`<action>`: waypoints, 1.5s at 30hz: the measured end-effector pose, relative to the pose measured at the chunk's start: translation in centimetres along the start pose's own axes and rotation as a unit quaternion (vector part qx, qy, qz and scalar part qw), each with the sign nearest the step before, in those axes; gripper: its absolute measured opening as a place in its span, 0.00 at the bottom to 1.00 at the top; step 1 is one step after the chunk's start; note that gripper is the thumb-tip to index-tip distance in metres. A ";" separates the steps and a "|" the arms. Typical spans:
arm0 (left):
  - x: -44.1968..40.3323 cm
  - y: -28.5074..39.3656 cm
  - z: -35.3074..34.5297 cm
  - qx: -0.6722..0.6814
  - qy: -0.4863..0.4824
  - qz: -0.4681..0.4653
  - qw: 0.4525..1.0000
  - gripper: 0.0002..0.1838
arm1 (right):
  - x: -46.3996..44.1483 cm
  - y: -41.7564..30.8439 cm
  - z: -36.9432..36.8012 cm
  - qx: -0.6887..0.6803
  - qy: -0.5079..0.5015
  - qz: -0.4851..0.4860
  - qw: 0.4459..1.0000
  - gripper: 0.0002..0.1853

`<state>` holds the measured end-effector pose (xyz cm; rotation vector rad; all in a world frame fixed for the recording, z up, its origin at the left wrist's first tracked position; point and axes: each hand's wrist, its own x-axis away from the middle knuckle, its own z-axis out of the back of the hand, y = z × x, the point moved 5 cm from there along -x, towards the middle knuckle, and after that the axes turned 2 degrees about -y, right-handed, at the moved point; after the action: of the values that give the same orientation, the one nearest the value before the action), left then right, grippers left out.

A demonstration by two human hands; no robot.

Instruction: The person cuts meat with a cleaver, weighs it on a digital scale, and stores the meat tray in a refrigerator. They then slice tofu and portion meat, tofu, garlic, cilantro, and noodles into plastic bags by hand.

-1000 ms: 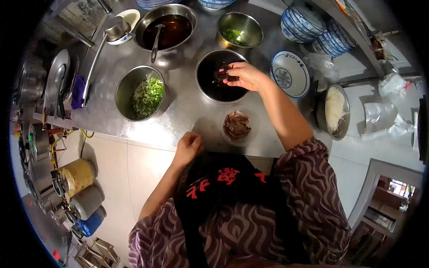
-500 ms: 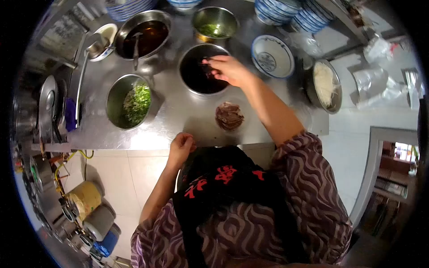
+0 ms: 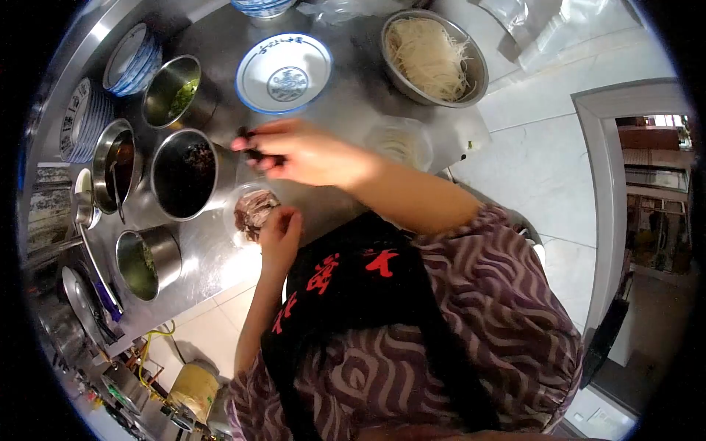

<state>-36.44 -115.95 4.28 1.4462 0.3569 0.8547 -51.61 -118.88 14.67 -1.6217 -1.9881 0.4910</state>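
Note:
My right hand (image 3: 298, 153) is closed on a pinch of dark food pieces (image 3: 251, 149), whose exact kind I cannot make out. It is between a deep steel pot (image 3: 156, 176) with dark contents and a blue-rimmed white bowl (image 3: 248, 88), above the counter. Sliced brown meat (image 3: 254, 212) lies in a small clear dish in front of it. My left hand (image 3: 281, 234), fingers curled, is right at the near edge of that meat. Whether it grips the dish is hidden.
Thin white noodles (image 3: 430, 59) fill a steel basin at the far right. A clear container (image 3: 401, 143) stands behind my right wrist. On the left are a pot of chopped greens (image 3: 184, 95), a basin of brown liquid (image 3: 125, 158), another pot (image 3: 165, 257) and stacked bowls (image 3: 136, 62).
My right hand has come out of the dark pot with dark pieces in its fingers. My left hand has moved from the counter edge to the meat. The view has turned right.

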 end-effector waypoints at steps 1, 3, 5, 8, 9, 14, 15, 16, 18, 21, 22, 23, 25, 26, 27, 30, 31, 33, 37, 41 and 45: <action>-1.5 1.0 -1.6 -0.063 -0.009 -0.029 0.998 0.12 | 2.4 -1.5 1.4 0.031 0.014 0.005 0.999 0.13; -2.3 3.1 -5.0 -0.175 -0.064 -0.043 0.982 0.19 | 7.6 -5.0 4.3 0.077 0.100 0.013 0.992 0.15; -6.1 8.5 -11.9 -0.262 -0.181 -0.101 0.942 0.28 | 13.0 -10.5 7.0 0.162 0.164 0.068 0.971 0.15; -7.6 9.7 -18.4 -0.426 -0.234 -0.200 0.851 0.36 | 18.9 -12.1 12.4 0.208 0.206 0.127 0.948 0.15; -8.0 9.7 -19.1 -0.460 -0.238 -0.180 0.836 0.33 | 19.5 -11.6 14.2 0.175 0.262 0.136 0.939 0.14; -7.7 7.8 -18.3 -0.422 -0.178 -0.188 0.869 0.18 | 20.4 -8.0 16.2 0.146 0.266 0.063 0.951 0.10; -7.1 7.6 -17.8 -0.417 -0.143 -0.177 0.880 0.17 | 19.4 -6.2 17.9 0.159 0.249 0.048 0.954 0.10; -7.0 7.5 -17.6 -0.408 -0.109 -0.163 0.891 0.16 | 18.3 -5.0 20.1 0.171 0.234 0.029 0.957 0.11; -7.2 7.1 -17.1 -0.403 -0.035 -0.199 0.893 0.14 | 17.6 -5.0 21.2 0.347 0.287 0.012 0.893 0.11; -4.5 6.3 -13.9 -0.321 -0.011 -0.179 0.930 0.11 | 14.7 1.3 23.6 0.486 0.206 -0.061 0.847 0.15; -4.1 4.8 -12.7 -0.295 0.040 -0.156 0.942 0.09 | 13.5 2.3 24.4 0.519 0.170 -0.097 0.832 0.14; -4.1 2.7 -11.6 -0.355 0.053 -0.139 0.923 0.08 | 13.1 1.4 24.9 0.543 0.162 -0.137 0.813 0.14; -6.0 5.4 -12.0 -0.282 0.096 -0.193 0.935 0.05 | 12.0 0.0 24.6 0.546 0.166 -0.188 0.800 0.13; -6.0 7.3 -11.8 -0.301 0.148 -0.257 0.906 0.05 | 11.1 -2.3 24.6 0.547 0.148 -0.107 0.817 0.17; -5.6 7.3 -11.4 -0.263 0.159 -0.260 0.915 0.05 | 11.5 -2.5 23.8 0.511 0.167 -0.092 0.838 0.20; -3.5 7.8 -8.9 -0.234 0.173 -0.228 0.929 0.08 | 10.4 -3.1 21.3 0.512 0.137 -0.153 0.834 0.23; -3.2 8.0 -8.2 -0.236 0.172 -0.209 0.933 0.09 | 10.1 -3.3 21.0 0.520 0.126 -0.157 0.830 0.24; -3.3 6.6 -6.5 -0.202 0.190 -0.165 0.946 0.10 | 8.4 -3.1 19.5 0.525 0.106 -0.184 0.824 0.27; -2.0 5.1 -5.9 -0.164 0.194 -0.150 0.955 0.14 | 8.2 -2.9 18.4 0.474 0.032 -0.152 0.866 0.24; -1.7 4.2 -5.6 -0.120 0.188 -0.115 0.968 0.16 | 7.8 -3.3 17.0 0.421 0.015 -0.150 0.895 0.22; -2.2 4.1 -5.2 -0.103 0.172 -0.086 0.976 0.17 | 8.0 -4.5 14.9 0.373 0.057 -0.133 0.916 0.20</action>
<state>-42.65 -114.14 6.81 1.0584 0.6266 0.9719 -65.23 -111.35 6.72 -0.8696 -1.6004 0.8874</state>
